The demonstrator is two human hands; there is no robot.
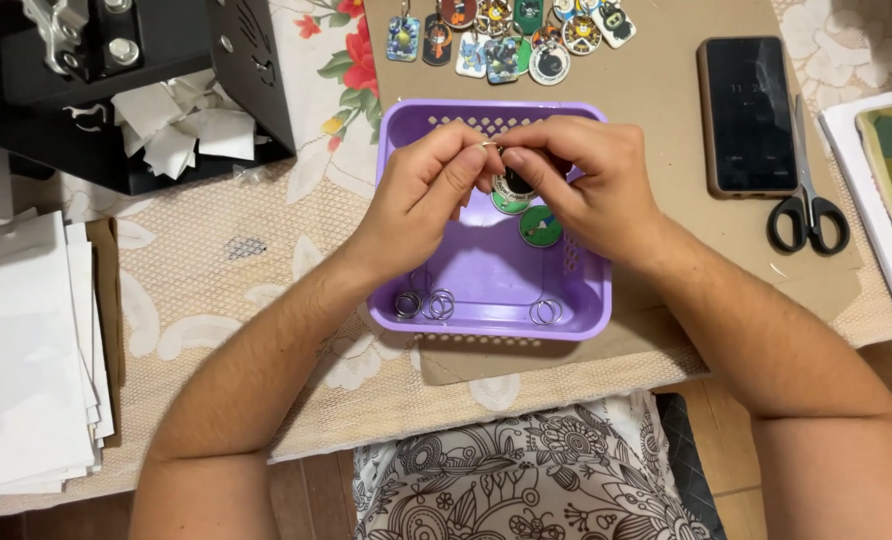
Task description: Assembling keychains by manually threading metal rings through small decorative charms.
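Note:
My left hand (421, 190) and my right hand (584, 175) meet over a purple plastic basket (586, 300). Together their fingertips pinch a small metal ring (488, 147) at the top of a round green keychain tag (512, 192) that hangs between them. A second round green tag (541, 227) lies in the basket just below the right hand. Several loose metal key rings (438, 304) lie along the basket's near wall, with one more ring (545, 311) to the right.
Finished keychains (511, 35) lie in a row on brown cardboard (656, 90) beyond the basket. A dark phone (746, 112) and black scissors (808, 205) lie to the right. A black press machine (116, 80) with paper scraps stands far left; white paper stacks (26, 360) lie near left.

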